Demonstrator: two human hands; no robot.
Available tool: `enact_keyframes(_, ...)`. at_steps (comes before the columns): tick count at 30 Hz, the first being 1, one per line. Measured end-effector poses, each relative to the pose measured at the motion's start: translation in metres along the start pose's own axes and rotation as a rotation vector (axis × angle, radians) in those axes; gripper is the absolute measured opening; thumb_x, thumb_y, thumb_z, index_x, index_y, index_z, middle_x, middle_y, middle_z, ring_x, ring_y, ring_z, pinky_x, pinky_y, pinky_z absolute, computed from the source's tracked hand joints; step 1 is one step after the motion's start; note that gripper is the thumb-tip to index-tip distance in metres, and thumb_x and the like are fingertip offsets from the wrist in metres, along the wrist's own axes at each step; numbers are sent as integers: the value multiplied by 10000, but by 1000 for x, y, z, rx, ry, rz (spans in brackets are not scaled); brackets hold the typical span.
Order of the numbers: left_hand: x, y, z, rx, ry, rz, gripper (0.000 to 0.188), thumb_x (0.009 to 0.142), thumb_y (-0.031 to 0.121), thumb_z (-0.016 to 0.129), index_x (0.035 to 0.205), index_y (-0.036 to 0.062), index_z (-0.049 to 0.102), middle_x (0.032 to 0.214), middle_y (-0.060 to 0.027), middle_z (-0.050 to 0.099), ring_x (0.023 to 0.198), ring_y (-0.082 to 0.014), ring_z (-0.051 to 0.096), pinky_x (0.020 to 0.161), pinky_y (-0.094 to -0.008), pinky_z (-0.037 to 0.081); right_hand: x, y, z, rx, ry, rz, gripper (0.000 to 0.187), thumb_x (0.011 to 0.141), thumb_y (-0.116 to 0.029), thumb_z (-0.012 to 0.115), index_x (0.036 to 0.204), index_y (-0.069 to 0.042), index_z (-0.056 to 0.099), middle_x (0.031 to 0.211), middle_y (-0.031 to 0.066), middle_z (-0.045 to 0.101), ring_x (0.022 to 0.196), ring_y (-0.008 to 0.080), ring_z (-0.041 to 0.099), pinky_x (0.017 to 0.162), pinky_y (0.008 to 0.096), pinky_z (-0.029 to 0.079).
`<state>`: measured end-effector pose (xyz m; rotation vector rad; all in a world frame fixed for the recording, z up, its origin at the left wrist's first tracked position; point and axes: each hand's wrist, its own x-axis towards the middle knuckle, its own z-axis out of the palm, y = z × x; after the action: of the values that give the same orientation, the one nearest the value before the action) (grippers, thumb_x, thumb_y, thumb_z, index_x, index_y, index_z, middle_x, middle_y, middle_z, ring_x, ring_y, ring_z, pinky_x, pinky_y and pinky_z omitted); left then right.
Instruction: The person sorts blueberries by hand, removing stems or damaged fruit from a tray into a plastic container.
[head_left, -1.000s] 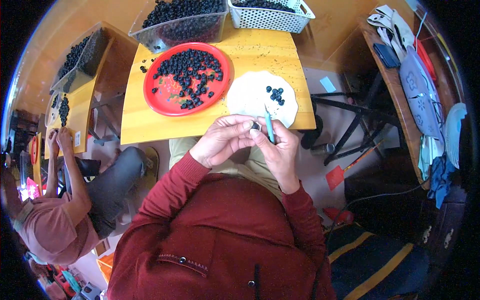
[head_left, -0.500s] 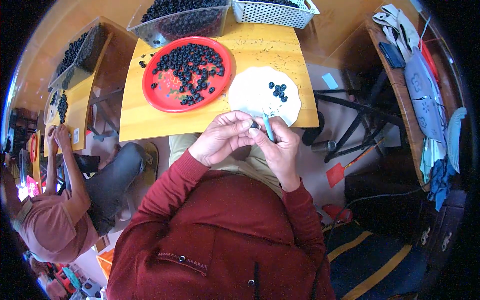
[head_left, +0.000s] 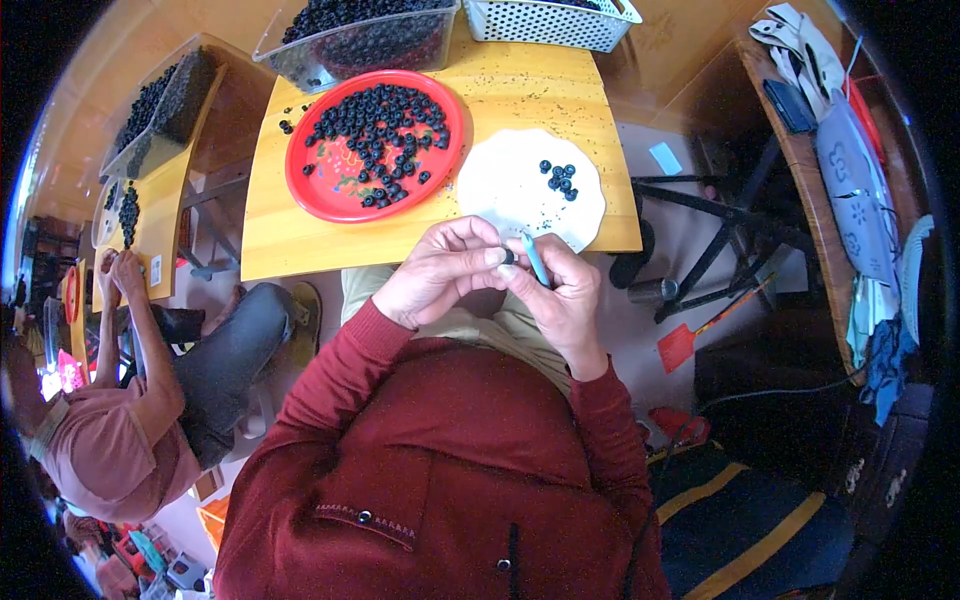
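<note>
A small dark round bead-like piece [head_left: 509, 257] sits between my two hands, in front of the table's near edge. My left hand [head_left: 448, 272] pinches it between thumb and fingertips. My right hand [head_left: 560, 300] grips a slim light-blue pen-like tool [head_left: 536, 262], its thumb tip against the piece; the tool's working end is hidden by my fingers. Just beyond my hands is a white scalloped plate [head_left: 500, 175] with several black bead-like pieces [head_left: 562, 183] and dark crumbs. Left of it lies a red round tray [head_left: 320, 195] holding many more such pieces.
A clear bin [head_left: 385, 55] and a white perforated basket [head_left: 550, 27], both with dark pieces, stand at the table's [head_left: 350, 248] back. Dark specks dot the wood. At left, another person [head_left: 120, 440] works at a second table. A side shelf [head_left: 795, 190] stands at right.
My hands hold nearly the same place, the piece still pinched between them. The light-blue tool has tilted slightly, its top end shifting a little left. The view has moved slightly.
</note>
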<state>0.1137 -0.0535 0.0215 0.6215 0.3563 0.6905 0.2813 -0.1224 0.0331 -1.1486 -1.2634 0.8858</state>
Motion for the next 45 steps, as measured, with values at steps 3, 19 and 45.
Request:
enact_keyframes(3, -2, 5, 1, 57, -24, -25, 85, 919, 42, 632, 992, 53, 590, 926, -19, 644, 817, -97, 620, 758, -254, 537, 0, 0, -3, -8, -53, 6, 179, 837, -74, 747, 987, 0, 684, 837, 16, 618, 777, 79, 579, 681, 248, 470)
enact_keyframes(19, -4, 5, 4, 110, -11, -47, 105, 912, 38, 644, 1001, 55, 591, 950, -20, 647, 853, -102, 632, 767, -257, 540, 4, -7, -10, -132, -111, -155, 179, 842, -71, 727, 994, 8, 675, 803, 47, 599, 710, 127, 584, 630, 262, 462)
enact_keyframes(45, -5, 1, 20, 179, 38, -85, 132, 904, 54, 663, 1026, 45, 614, 958, -38, 671, 852, -105, 649, 763, -245, 535, -3, -5, -17, -144, 5, -199, 191, 758, -63, 803, 878, -20, 662, 748, 44, 600, 677, 137, 603, 597, 278, 470)
